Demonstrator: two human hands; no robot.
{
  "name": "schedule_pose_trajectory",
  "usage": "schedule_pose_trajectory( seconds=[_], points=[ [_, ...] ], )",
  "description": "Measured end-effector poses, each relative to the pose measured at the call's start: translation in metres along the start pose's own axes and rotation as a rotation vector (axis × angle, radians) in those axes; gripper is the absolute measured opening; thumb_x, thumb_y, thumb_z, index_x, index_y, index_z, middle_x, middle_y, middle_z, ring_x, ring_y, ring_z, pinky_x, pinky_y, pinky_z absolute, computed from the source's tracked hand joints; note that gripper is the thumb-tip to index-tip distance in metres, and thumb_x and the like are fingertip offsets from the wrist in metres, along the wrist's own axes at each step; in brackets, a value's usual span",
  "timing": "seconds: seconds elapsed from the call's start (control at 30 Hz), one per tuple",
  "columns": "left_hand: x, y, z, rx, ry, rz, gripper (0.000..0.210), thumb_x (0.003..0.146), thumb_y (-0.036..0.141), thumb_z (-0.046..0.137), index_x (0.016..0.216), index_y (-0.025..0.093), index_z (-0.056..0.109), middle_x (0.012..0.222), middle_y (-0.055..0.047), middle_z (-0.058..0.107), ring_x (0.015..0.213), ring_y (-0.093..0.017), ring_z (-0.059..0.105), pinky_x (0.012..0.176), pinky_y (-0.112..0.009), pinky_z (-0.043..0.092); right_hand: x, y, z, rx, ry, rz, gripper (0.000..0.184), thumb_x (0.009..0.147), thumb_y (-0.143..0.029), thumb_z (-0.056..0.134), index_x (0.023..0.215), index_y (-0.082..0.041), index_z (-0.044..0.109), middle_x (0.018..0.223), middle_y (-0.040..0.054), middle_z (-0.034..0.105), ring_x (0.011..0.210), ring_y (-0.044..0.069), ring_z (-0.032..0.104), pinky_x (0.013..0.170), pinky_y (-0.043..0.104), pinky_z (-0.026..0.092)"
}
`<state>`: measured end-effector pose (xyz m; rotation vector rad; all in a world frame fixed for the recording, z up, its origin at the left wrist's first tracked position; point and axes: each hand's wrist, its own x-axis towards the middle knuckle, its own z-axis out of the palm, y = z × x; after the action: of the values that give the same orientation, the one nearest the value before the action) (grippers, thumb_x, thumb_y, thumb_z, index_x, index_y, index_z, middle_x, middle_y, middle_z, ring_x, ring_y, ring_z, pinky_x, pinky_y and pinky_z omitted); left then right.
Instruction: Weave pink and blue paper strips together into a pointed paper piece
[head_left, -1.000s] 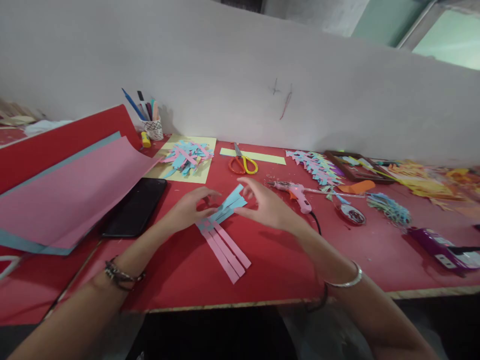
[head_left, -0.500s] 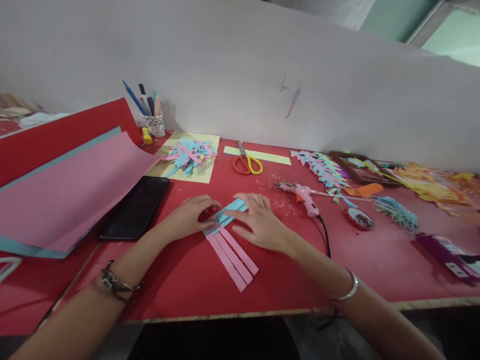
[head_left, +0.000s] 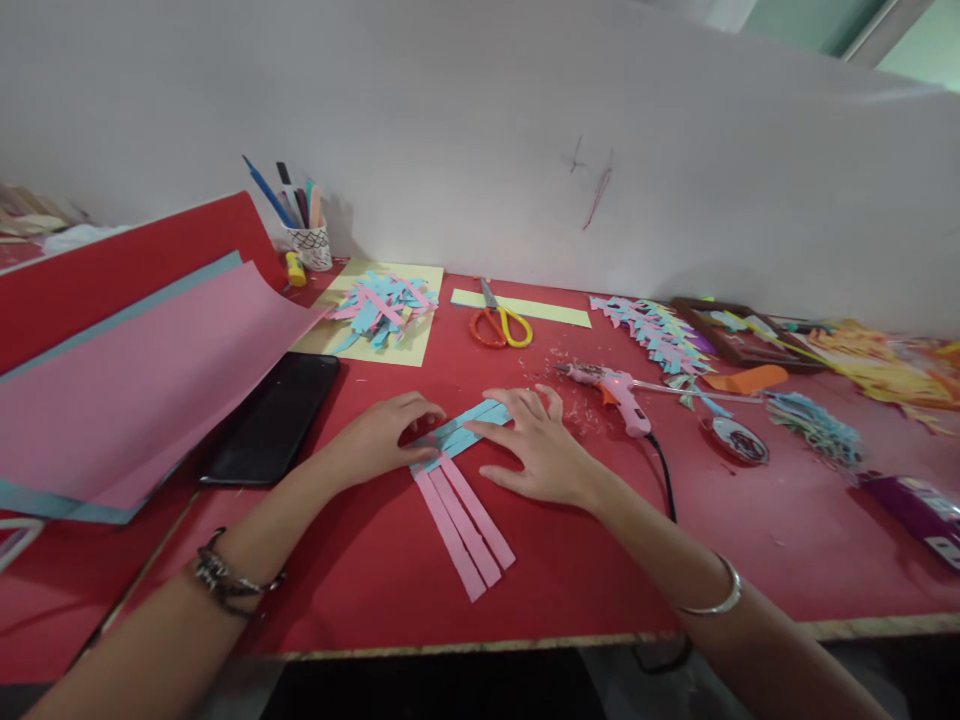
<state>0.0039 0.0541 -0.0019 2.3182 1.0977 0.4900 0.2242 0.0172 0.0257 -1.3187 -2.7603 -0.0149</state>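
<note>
Pink paper strips (head_left: 465, 530) lie side by side on the red tabletop, pointing towards me. Light blue paper strips (head_left: 474, 425) meet their far ends at an angle and run to the upper right. My left hand (head_left: 386, 435) rests at the joint, thumb on the strips, fingers curved with a gap to the thumb. Over the far part of the blue strips lies my right hand (head_left: 536, 445), fingers spread, fingertips touching the paper. Whether the strips interlace under my fingers is partly hidden.
A black phone (head_left: 274, 420) and large pink sheets (head_left: 150, 380) lie left. Behind are a pile of paper strips (head_left: 386, 308) and scissors (head_left: 501, 322). A pink glue gun (head_left: 619, 390) with a black cord, an oval dish (head_left: 739, 440) and fringed paper (head_left: 656, 330) lie right.
My right hand has shifted slightly right along the blue strips, and its fingers are more spread. The pink strips have fanned apart a little. The left hand stays at the joint.
</note>
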Motion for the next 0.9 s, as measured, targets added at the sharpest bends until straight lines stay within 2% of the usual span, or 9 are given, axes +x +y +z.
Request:
schedule_pose_trajectory(
  seconds=[0.17, 0.37, 0.47, 0.67, 0.8, 0.9],
  points=[
    [0.0, 0.0, 0.001, -0.022, 0.003, -0.014, 0.028, 0.072, 0.03, 0.055, 0.098, 0.02, 0.052, 0.091, -0.002, 0.056, 0.077, -0.014, 0.053, 0.07, -0.027, 0.043, 0.0, 0.002, 0.001, -0.008, -0.031, -0.024, 0.042, 0.081, -0.05, 0.041, 0.116, -0.03, 0.054, 0.131, 0.0107, 0.036, 0.117, 0.03, 0.03, 0.094, 0.057, 0.015],
    [-0.001, 0.001, -0.001, -0.022, -0.011, -0.032, 0.03, 0.073, 0.037, 0.054, 0.098, 0.02, 0.053, 0.092, -0.003, 0.057, 0.078, -0.015, 0.053, 0.069, -0.026, 0.043, -0.002, 0.022, 0.0, -0.081, 0.072, 0.093, 0.035, 0.082, -0.045, 0.041, 0.106, -0.028, 0.061, 0.124, 0.0105, 0.044, 0.112, 0.027, 0.038, 0.096, 0.056, 0.012],
    [-0.002, 0.001, -0.001, -0.006, -0.01, -0.034, 0.032, 0.073, 0.04, 0.052, 0.099, 0.021, 0.054, 0.092, -0.003, 0.057, 0.078, -0.015, 0.054, 0.068, -0.026, 0.044, -0.003, 0.024, 0.0, -0.114, 0.13, 0.169, 0.038, 0.084, -0.043, 0.038, 0.107, -0.023, 0.06, 0.122, 0.013, 0.046, 0.111, 0.028, 0.039, 0.095, 0.055, 0.013],
    [-0.001, -0.002, 0.0, -0.001, -0.004, -0.018, 0.035, 0.073, 0.043, 0.051, 0.099, 0.02, 0.055, 0.092, -0.004, 0.057, 0.078, -0.016, 0.054, 0.068, -0.028, 0.044, -0.002, 0.015, 0.0, -0.037, 0.036, 0.039, 0.037, 0.083, -0.045, 0.04, 0.112, -0.029, 0.056, 0.124, 0.0099, 0.044, 0.11, 0.026, 0.039, 0.093, 0.05, 0.022],
    [-0.001, 0.0, -0.001, 0.005, -0.018, -0.016, 0.035, 0.073, 0.041, 0.05, 0.1, 0.019, 0.055, 0.092, -0.005, 0.056, 0.078, -0.016, 0.054, 0.07, -0.028, 0.044, -0.001, 0.021, 0.0, -0.094, 0.061, 0.136, 0.035, 0.084, -0.043, 0.04, 0.105, -0.025, 0.061, 0.124, 0.0117, 0.045, 0.111, 0.027, 0.038, 0.093, 0.051, 0.021],
    [-0.001, 0.002, -0.004, 0.018, -0.046, -0.03, 0.034, 0.073, 0.039, 0.05, 0.101, 0.019, 0.055, 0.094, -0.005, 0.055, 0.079, -0.016, 0.054, 0.071, -0.027, 0.044, -0.002, 0.024, -0.001, -0.135, 0.062, 0.215, 0.036, 0.085, -0.039, 0.039, 0.106, -0.019, 0.06, 0.123, 0.0153, 0.045, 0.112, 0.028, 0.038, 0.094, 0.052, 0.02]
  ],
)
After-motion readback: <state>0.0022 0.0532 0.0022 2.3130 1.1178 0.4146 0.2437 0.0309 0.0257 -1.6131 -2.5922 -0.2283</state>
